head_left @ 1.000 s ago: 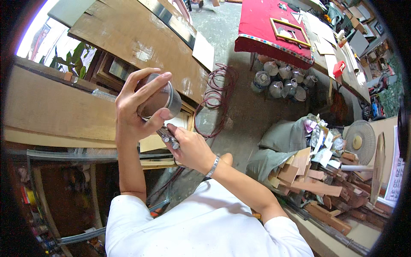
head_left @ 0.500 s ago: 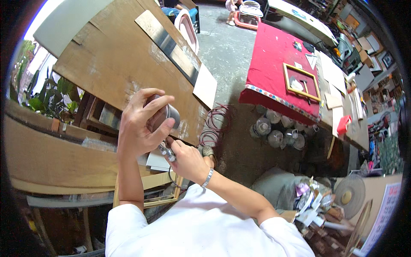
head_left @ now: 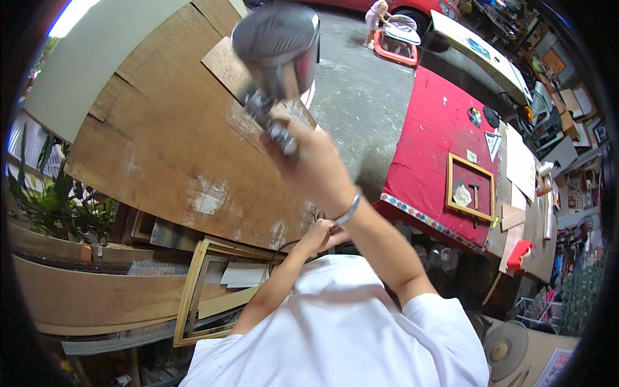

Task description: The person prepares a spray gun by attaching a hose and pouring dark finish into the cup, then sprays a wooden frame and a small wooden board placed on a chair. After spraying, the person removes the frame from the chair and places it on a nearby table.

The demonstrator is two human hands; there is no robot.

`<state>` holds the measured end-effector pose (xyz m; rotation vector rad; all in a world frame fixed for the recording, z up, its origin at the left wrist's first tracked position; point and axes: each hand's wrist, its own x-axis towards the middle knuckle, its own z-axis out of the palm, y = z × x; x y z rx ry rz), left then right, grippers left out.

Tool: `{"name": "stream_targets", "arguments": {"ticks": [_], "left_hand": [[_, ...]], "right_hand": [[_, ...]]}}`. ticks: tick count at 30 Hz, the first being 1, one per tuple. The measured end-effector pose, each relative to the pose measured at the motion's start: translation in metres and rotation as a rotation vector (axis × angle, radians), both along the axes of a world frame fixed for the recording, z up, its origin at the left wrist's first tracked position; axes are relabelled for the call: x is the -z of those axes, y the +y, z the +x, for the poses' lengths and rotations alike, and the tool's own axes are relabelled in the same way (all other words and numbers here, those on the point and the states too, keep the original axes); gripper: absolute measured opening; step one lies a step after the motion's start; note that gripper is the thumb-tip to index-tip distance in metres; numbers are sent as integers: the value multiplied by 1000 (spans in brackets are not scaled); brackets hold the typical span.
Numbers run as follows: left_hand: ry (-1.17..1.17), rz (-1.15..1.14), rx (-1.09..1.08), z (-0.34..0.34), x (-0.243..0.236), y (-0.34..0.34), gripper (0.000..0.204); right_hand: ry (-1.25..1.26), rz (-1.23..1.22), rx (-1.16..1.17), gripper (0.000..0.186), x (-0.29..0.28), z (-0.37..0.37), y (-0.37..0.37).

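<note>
**Blurred metal tool [head_left: 274, 90] held high at 12 o'clock**

A broad brown board [head_left: 161, 155], scuffed and flaked with pale patches, spread toward 10 o'clock, partly hidden behind the tool. Between 2 and 3 o'clock, a red cloth [head_left: 412, 151] with a dotted, many-coloured border draped a table; whatever stood beneath sank into shadow. At 8 o'clock leaned a rectangular pale-wood frame [head_left: 190, 290], its right part covered by the left forearm [head_left: 277, 284]. A smaller gilt frame [head_left: 449, 180] lay on the cloth at 3 o'clock.

The tool's drum-shaped cup shone grey, its top streaked by blur; the fittings beneath it were too smeared to make out. The right hand [head_left: 316, 168] was clenched around the tool's lower part, its fingertips indistinct. The left hand [head_left: 322, 237] sat low, toward 6 o'clock, just beside the right wrist's silvery, banded bracelet [head_left: 349, 206]; its fingers were partly hidden, and I cannot tell whether they grasped anything.
</note>
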<state>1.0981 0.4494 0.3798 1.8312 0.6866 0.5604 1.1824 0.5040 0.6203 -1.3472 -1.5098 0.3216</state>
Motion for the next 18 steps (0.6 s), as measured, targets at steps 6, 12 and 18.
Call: {"name": "stream_targets", "arguments": {"ticks": [6, 12, 18], "left_hand": [[442, 8, -339, -72, 155, 78, 26], [714, -311, -528, -111, 224, 96, 27], [667, -192, -729, 70, 159, 237, 15]], "right_hand": [[-68, 270, 54, 22, -41, 162, 111], [-41, -125, 205, 35, -48, 380, 223], [-61, 34, 263, 30, -16, 544, 349]]}}
